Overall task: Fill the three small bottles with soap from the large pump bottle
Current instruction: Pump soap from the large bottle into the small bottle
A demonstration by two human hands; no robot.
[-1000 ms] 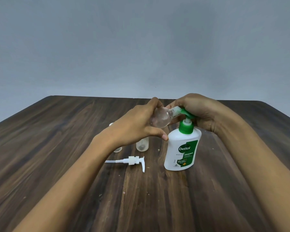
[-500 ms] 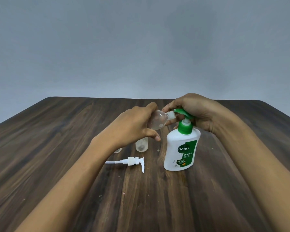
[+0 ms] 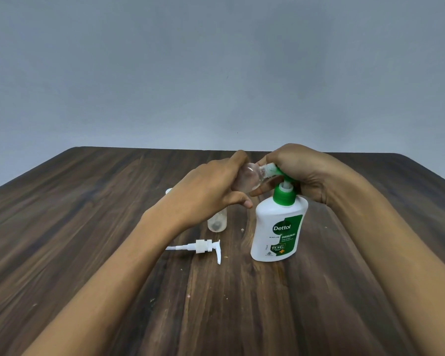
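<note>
A white large pump bottle (image 3: 278, 227) with a green pump head stands on the dark wooden table (image 3: 88, 227). My right hand (image 3: 301, 170) grips the green pump head from above. My left hand (image 3: 211, 191) holds a clear small bottle (image 3: 249, 178) tilted sideways, its white neck against the green spout. A second small bottle (image 3: 217, 222) stands on the table under my left hand, mostly hidden. Only the white top of a third small bottle (image 3: 168, 191) peeks out behind my left wrist.
A loose white pump cap (image 3: 203, 246) with its dip tube lies on the table in front of the small bottles, left of the large bottle. Small crumbs dot the wood. A plain grey wall stands behind the table's far edge.
The pump head has risen slightly compared with one second ago. My left hand and the tilted small bottle stay at the spout, shifted a little lower.
</note>
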